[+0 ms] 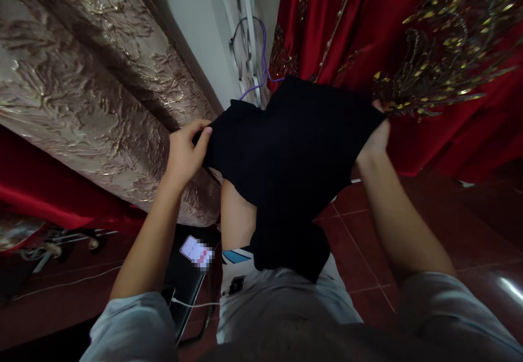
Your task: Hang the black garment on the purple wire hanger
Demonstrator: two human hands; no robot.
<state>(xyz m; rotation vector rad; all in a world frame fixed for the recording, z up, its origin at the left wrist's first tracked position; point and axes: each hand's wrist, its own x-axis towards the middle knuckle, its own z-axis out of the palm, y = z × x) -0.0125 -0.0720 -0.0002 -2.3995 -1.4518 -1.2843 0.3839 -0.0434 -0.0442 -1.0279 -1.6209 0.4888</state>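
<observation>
A black garment (286, 144) hangs over my lap, stretched between both hands; its exact kind does not show. My left hand (188, 147) pinches its left edge between thumb and fingers. At the right edge my right hand (376, 139) grips the cloth, with most of the fingers hidden behind it. The lower part of the garment droops in folds onto my white shorts (335, 291). Just beyond its top edge shows a purple wire hanger (263, 51); whether it touches the garment I cannot tell.
Pink-beige textured fabric (106, 79) hangs at the left, and red satin with gold sequins (461, 51) at the right. A lit phone (196, 252) lies on a dark seat (186, 283) by my left forearm. A white cable (196, 305) crosses there. Red tiles (359, 247) cover the floor.
</observation>
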